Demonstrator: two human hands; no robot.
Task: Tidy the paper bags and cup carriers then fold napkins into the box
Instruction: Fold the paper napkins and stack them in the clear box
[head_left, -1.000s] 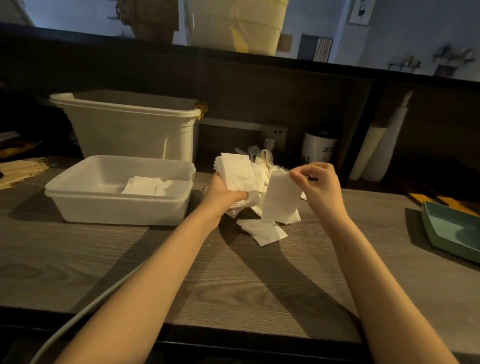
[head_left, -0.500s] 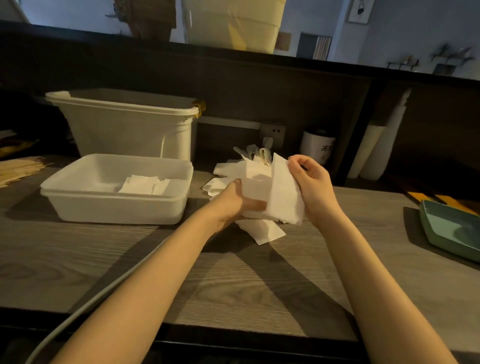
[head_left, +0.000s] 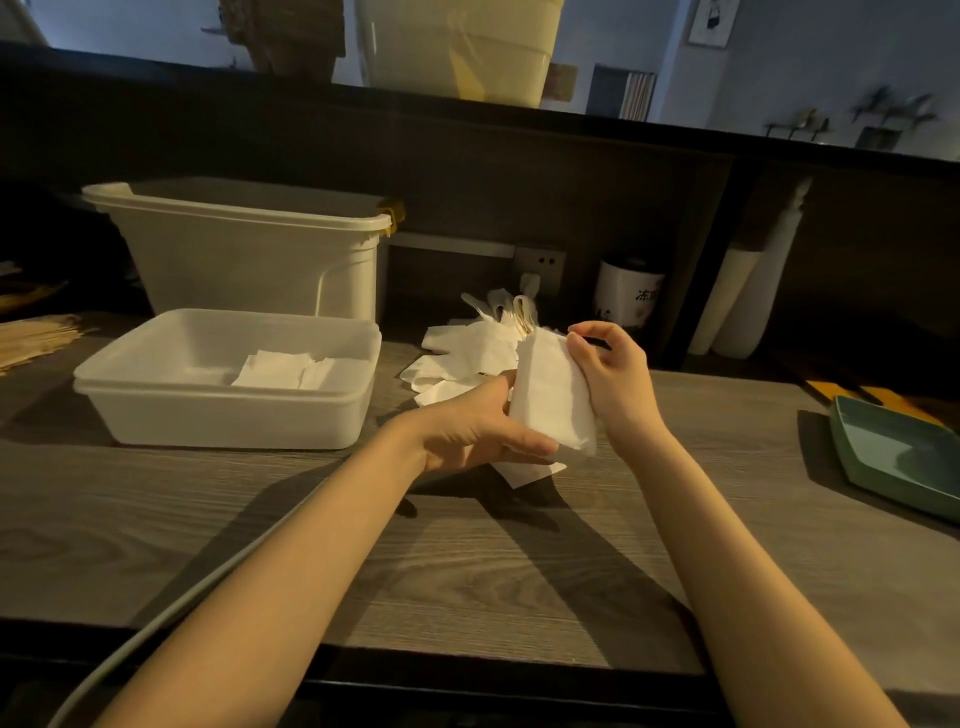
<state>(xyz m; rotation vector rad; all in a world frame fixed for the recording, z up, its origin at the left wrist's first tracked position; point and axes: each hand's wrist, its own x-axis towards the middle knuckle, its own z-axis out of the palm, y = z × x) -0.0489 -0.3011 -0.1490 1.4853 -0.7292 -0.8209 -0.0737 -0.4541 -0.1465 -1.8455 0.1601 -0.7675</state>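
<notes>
Both hands hold one white napkin above the wooden counter, folded into a narrow upright strip. My left hand grips its lower edge from the left. My right hand pinches its upper right edge. Behind them lies a loose pile of white napkins, and one more napkin lies flat under my left hand. To the left stands the shallow white plastic box with folded napkins inside. Brown paper bags lie at the far left edge.
A tall white bin stands behind the box. A white jar and rolled white cups stand by the back wall. A green tray sits at the right. A grey cable runs along my left arm.
The napkin went from hanging open at my right hand to a narrow folded strip. My left hand left the pile and took the napkin's lower edge.
</notes>
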